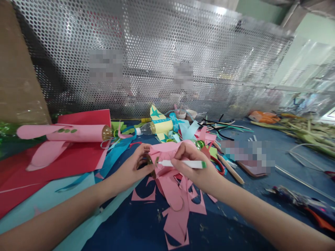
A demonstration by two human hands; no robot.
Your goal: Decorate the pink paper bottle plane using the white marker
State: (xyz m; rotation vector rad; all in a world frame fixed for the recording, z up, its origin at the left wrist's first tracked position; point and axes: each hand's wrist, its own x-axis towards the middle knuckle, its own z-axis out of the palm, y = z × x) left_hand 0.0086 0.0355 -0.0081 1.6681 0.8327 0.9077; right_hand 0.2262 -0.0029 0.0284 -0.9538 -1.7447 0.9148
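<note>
My left hand [142, 162] is wrapped around the brown base end of a plastic bottle covered in pink paper [161, 149]. At the bottle's other end a green neck [200, 144] pokes out behind my right hand [190, 158]. That hand pinches a white marker [195, 164] with a green end, its tip touching or very near the pink paper beside a small green spot. Pink paper offcuts [180, 223] lie below the bottle, and a rounded pink strip [171, 195] hangs or lies just under it.
Another pink-wrapped bottle [83, 133] lies on red sheets [34, 170] at left. Behind my hands sits a yellow-and-blue decorated bottle [163, 126]. To the right are red-handled scissors [220, 165], a wooden stick [231, 169], a phone [253, 169] and a glue gun [300, 202]. A perforated metal screen [151, 42] stands behind.
</note>
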